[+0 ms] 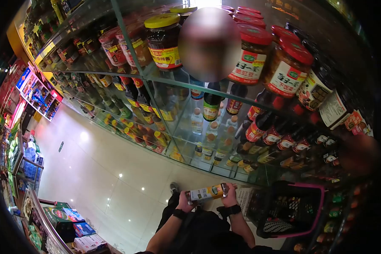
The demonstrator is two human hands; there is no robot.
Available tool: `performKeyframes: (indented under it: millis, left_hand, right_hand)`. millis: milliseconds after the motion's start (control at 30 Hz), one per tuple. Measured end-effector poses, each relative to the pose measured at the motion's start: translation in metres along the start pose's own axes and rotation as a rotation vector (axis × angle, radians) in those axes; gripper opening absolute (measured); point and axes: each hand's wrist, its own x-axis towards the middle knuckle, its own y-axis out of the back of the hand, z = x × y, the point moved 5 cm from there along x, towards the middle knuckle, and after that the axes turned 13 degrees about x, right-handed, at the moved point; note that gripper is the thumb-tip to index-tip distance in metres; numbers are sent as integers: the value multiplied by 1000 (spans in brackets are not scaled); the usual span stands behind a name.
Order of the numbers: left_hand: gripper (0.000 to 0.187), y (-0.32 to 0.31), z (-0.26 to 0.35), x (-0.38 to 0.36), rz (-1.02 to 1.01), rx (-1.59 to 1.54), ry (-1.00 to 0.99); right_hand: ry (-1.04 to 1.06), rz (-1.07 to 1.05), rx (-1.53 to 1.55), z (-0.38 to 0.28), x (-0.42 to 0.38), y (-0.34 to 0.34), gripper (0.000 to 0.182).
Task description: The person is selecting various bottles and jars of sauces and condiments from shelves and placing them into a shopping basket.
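A bottle [205, 193] with a white and yellow label lies sideways across the front of my body. My left hand [185, 202] is wrapped round one end of it. Round the other end, near the neck, my right hand [230, 197] is closed. Both wrists wear dark bands. The label faces up between the hands, but its print is too small to read. Ahead of the hands stands a glass shelf unit [173, 80] with bottles on its lower levels.
Red-lidded jars [249, 55] and a yellow-lidded jar [163, 40] stand on the upper shelf. To my right is a black shopping basket [290, 211] with a pink rim. Boxes [67, 218] are at the lower left. Pale tiled floor [101, 165] stretches left.
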Motion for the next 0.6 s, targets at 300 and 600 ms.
performKeyframes:
  millis: [300,600]
  left_hand:
    - [43,-36,82,24,-37,88,-19]
    - [44,-34,131,93,-171,185,-18]
  right_hand:
    - [103,-108,-253,-19,-55,-118,18]
    - [485,-128,-277,10,-72,-184,21]
